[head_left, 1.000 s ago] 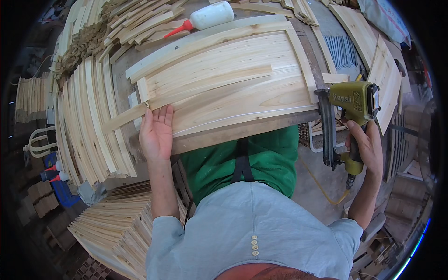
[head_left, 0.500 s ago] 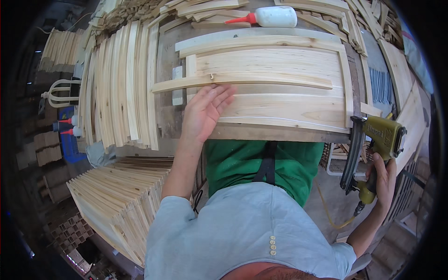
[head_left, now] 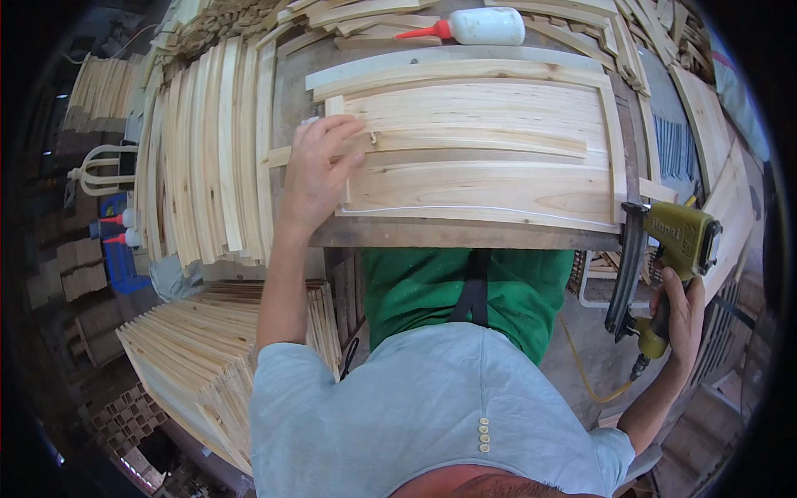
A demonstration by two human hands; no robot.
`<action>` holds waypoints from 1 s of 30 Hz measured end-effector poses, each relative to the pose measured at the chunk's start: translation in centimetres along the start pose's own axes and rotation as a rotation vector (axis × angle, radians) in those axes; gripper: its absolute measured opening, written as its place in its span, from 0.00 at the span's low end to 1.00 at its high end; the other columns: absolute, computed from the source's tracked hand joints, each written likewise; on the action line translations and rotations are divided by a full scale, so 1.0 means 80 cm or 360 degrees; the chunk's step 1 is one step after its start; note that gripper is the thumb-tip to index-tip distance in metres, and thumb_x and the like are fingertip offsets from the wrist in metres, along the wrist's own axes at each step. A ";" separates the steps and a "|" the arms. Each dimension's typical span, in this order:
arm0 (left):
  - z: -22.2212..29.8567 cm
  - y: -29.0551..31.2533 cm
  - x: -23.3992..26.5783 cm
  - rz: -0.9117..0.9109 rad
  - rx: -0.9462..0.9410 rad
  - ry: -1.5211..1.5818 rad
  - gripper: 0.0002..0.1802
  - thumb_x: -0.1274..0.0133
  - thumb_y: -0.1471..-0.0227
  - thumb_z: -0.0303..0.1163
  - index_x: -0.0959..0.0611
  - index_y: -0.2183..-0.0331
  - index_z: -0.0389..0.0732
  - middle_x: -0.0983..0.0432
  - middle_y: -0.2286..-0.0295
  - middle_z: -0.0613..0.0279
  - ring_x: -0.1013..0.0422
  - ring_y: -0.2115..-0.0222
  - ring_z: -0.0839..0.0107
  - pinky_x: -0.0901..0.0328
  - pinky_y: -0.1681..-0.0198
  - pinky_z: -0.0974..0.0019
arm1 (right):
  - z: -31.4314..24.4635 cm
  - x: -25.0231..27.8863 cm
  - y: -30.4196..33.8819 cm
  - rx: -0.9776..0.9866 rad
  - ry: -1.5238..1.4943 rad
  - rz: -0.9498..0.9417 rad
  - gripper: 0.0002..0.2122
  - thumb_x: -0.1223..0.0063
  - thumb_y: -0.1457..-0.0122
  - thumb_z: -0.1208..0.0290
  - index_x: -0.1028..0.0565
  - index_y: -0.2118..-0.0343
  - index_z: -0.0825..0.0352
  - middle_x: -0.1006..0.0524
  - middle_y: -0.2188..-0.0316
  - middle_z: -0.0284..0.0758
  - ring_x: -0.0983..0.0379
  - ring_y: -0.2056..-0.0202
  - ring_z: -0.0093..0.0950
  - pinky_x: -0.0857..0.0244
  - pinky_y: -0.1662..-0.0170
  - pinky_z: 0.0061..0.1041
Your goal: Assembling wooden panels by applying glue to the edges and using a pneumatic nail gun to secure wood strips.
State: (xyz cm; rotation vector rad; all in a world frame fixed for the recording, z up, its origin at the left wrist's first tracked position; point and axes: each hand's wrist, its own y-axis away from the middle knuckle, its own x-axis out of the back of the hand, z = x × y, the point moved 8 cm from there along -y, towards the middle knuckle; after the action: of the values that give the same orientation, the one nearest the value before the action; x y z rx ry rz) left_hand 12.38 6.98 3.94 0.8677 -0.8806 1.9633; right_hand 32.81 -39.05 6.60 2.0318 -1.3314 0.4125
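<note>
Under the flat, spread fingers of the left hand (head_left: 320, 170) lies a slat (head_left: 465, 143), pressed onto the panel (head_left: 481, 187); right hand (head_left: 682, 319) grips the nailer (head_left: 664, 249) aside

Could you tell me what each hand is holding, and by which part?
Right hand grips the nail gun by its handle; left hand lies flat on the wooden slat.
</note>
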 end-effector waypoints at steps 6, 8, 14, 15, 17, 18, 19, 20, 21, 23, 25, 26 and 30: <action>0.025 -0.019 -0.033 -0.0406 -0.0331 -0.0136 0.22 0.41 0.59 0.25 0.22 0.57 0.38 0.26 0.58 0.56 0.34 0.55 0.58 0.38 0.51 0.61 | -0.013 -0.015 -0.007 0.0008 0.0079 -0.0030 0.11 0.50 0.39 0.66 0.28 0.64 0.71 0.31 0.84 0.28 0.37 0.83 0.17 0.44 0.79 0.18; 0.033 -0.027 -0.045 -0.0468 -0.0340 -0.0068 0.21 0.41 0.60 0.24 0.21 0.58 0.37 0.26 0.59 0.56 0.33 0.56 0.57 0.38 0.52 0.61 | -0.023 -0.019 -0.002 0.0025 -0.0072 -0.0017 0.12 0.49 0.40 0.65 0.29 0.65 0.71 0.30 0.84 0.28 0.36 0.83 0.17 0.43 0.78 0.18; 0.033 -0.029 -0.052 -0.0483 -0.0238 -0.0044 0.19 0.42 0.59 0.24 0.21 0.60 0.36 0.25 0.63 0.54 0.31 0.60 0.56 0.36 0.54 0.60 | -0.018 -0.014 -0.002 -0.0046 0.0025 -0.0015 0.13 0.47 0.41 0.65 0.30 0.66 0.73 0.29 0.83 0.30 0.35 0.82 0.17 0.42 0.78 0.18; 0.033 -0.030 -0.052 -0.0486 -0.0237 -0.0030 0.19 0.42 0.59 0.24 0.21 0.60 0.36 0.25 0.63 0.54 0.31 0.60 0.56 0.37 0.54 0.59 | -0.019 -0.015 -0.002 -0.0042 0.0003 -0.0020 0.13 0.47 0.41 0.65 0.30 0.65 0.73 0.29 0.83 0.30 0.35 0.82 0.17 0.42 0.78 0.19; 0.032 -0.032 -0.051 -0.0489 -0.0227 -0.0027 0.19 0.42 0.59 0.24 0.21 0.60 0.37 0.25 0.63 0.54 0.31 0.60 0.56 0.37 0.54 0.59 | -0.020 -0.014 0.000 -0.0033 -0.0019 -0.0028 0.14 0.47 0.41 0.64 0.30 0.65 0.73 0.29 0.83 0.30 0.35 0.82 0.17 0.42 0.78 0.19; 0.035 -0.034 -0.053 -0.0514 -0.0289 -0.0064 0.19 0.42 0.59 0.24 0.21 0.60 0.37 0.25 0.63 0.54 0.31 0.60 0.56 0.37 0.54 0.59 | -0.021 -0.014 -0.001 -0.0019 -0.0040 -0.0033 0.14 0.47 0.41 0.64 0.30 0.65 0.73 0.29 0.83 0.30 0.34 0.82 0.17 0.41 0.78 0.19; 0.039 -0.034 -0.054 -0.0538 -0.0350 -0.0102 0.19 0.42 0.58 0.25 0.21 0.59 0.37 0.25 0.63 0.54 0.31 0.60 0.56 0.37 0.54 0.59 | -0.022 -0.016 0.000 -0.0012 -0.0046 -0.0045 0.14 0.47 0.41 0.64 0.30 0.65 0.73 0.29 0.83 0.30 0.34 0.82 0.17 0.41 0.78 0.19; 0.038 -0.035 -0.053 -0.0536 -0.0342 -0.0114 0.19 0.42 0.58 0.25 0.21 0.59 0.37 0.25 0.63 0.54 0.31 0.60 0.56 0.37 0.54 0.59 | -0.024 -0.017 0.001 0.0007 -0.0081 -0.0038 0.14 0.47 0.41 0.64 0.30 0.65 0.73 0.29 0.83 0.30 0.34 0.82 0.17 0.41 0.78 0.19; 0.039 -0.035 -0.055 -0.0559 -0.0346 -0.0118 0.19 0.42 0.58 0.25 0.22 0.59 0.36 0.25 0.63 0.54 0.31 0.60 0.56 0.37 0.54 0.59 | -0.026 -0.016 0.001 0.0024 -0.0112 -0.0022 0.14 0.47 0.40 0.64 0.30 0.64 0.73 0.29 0.83 0.30 0.34 0.82 0.17 0.41 0.78 0.19; 0.039 -0.035 -0.057 -0.0579 -0.0352 -0.0121 0.20 0.42 0.58 0.25 0.22 0.59 0.36 0.25 0.63 0.54 0.31 0.60 0.55 0.37 0.54 0.59 | -0.021 -0.014 -0.001 0.0014 -0.0087 -0.0037 0.14 0.48 0.40 0.64 0.30 0.64 0.73 0.29 0.82 0.30 0.34 0.82 0.17 0.41 0.78 0.19; 0.037 -0.034 -0.056 -0.0571 -0.0346 -0.0110 0.20 0.42 0.58 0.25 0.22 0.59 0.36 0.25 0.64 0.54 0.31 0.60 0.55 0.37 0.54 0.58 | -0.016 -0.013 -0.003 0.0003 -0.0065 -0.0051 0.14 0.48 0.40 0.64 0.30 0.64 0.73 0.29 0.82 0.30 0.34 0.81 0.17 0.41 0.78 0.19; 0.038 -0.034 -0.056 -0.0569 -0.0346 -0.0111 0.20 0.42 0.58 0.25 0.22 0.59 0.36 0.25 0.64 0.54 0.31 0.60 0.55 0.37 0.54 0.58 | -0.015 -0.013 -0.004 -0.0001 -0.0052 -0.0055 0.14 0.48 0.40 0.65 0.30 0.63 0.73 0.29 0.82 0.30 0.34 0.81 0.17 0.41 0.78 0.19; 0.038 -0.033 -0.056 -0.0560 -0.0354 -0.0108 0.20 0.42 0.58 0.25 0.22 0.59 0.36 0.25 0.64 0.53 0.32 0.60 0.55 0.37 0.55 0.59 | -0.019 -0.016 -0.002 -0.0011 -0.0063 -0.0089 0.13 0.48 0.40 0.65 0.30 0.63 0.73 0.29 0.82 0.30 0.34 0.82 0.17 0.41 0.78 0.19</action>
State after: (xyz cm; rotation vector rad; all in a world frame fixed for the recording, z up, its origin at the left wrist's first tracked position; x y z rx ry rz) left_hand 17.39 3.98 2.62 0.8941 -0.8975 1.5112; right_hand 32.55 -37.07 6.90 2.0763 -1.2942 0.3437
